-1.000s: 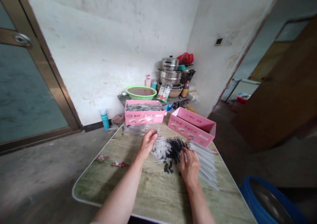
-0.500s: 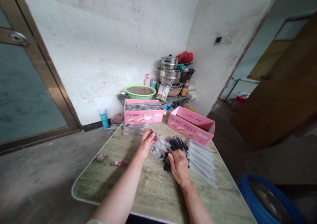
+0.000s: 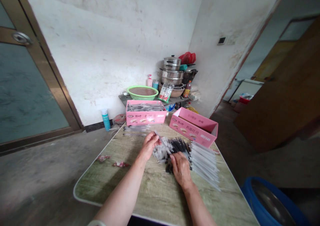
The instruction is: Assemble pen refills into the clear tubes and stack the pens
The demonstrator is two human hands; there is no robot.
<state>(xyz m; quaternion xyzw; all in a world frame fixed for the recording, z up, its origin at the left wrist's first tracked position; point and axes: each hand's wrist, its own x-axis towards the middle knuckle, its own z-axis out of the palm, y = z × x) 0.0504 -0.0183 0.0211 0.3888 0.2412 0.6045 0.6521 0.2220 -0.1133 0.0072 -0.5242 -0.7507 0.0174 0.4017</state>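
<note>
My left hand [image 3: 150,146] pinches a slim translucent tube, which looks like a pen barrel [image 3: 163,142], by its far end. It slants down toward my right hand [image 3: 181,167], whose thumb and fingers are closed at the near end; what they hold there is largely hidden. Beneath the hands lies a pile of small whitish translucent pieces [image 3: 160,152]. Right of it are thin black sticks [image 3: 180,145], with more black pieces [image 3: 169,168] beside my right hand. Long translucent tubes [image 3: 205,166] lie in a row at the right.
A pink box [image 3: 146,118] filled with slender pen-like sticks stands at the table's back; a second pink box [image 3: 186,130] stands to its right. Several pen-like sticks [image 3: 136,130] lie before the first. Behind are a green basin [image 3: 142,96] and stacked pots [image 3: 172,74].
The view has shifted slightly. The tube in my left hand now reaches down to the fingers of my right hand; both hands stay nearly in place.
</note>
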